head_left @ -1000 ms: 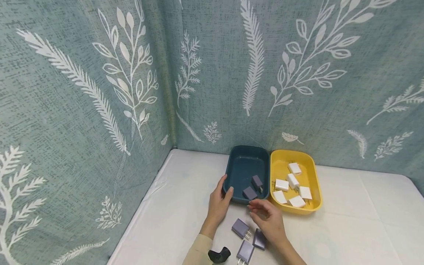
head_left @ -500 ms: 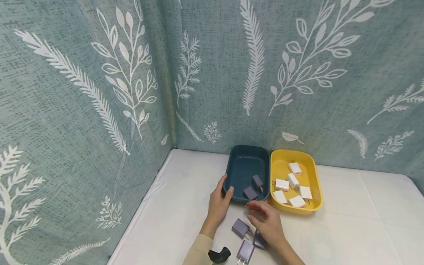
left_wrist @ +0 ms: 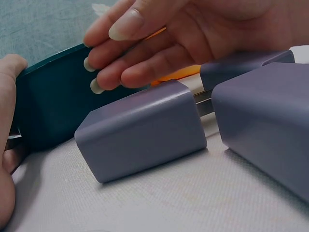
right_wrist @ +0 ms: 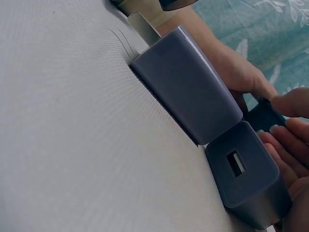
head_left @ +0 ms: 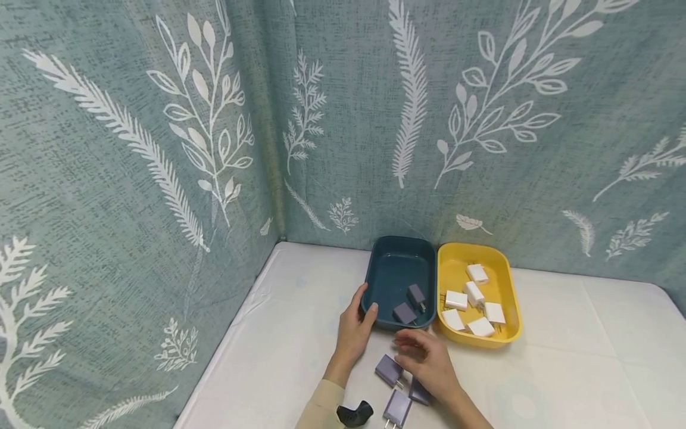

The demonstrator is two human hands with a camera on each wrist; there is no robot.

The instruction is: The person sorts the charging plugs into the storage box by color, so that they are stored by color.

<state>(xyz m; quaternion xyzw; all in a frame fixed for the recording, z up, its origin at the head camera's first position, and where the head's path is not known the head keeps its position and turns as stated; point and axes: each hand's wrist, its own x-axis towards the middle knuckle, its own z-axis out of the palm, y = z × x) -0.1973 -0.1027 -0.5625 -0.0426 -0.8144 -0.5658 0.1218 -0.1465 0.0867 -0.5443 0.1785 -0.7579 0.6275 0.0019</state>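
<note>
My left hand grips the near left corner of a dark blue tray, thumb at the rim and fingers along its outer side. Two purple USB chargers lie in that tray. My right hand hovers in front of the tray with loosely bent fingers and holds nothing. Below it on the white cloth are three more purple chargers: one nearest its fingertips, one partly hidden under the palm, and one closer to me. In the right wrist view, a charger's USB port shows.
Touching the blue tray on its right is a yellow tray with several white chargers in it. A patterned teal curtain rises behind both trays and along the left side. A black wrist device is by the left sleeve.
My right hand has drawn back slightly from the blue tray's near rim, toward the chargers on the cloth. The left hand and both trays have stayed in place.
</note>
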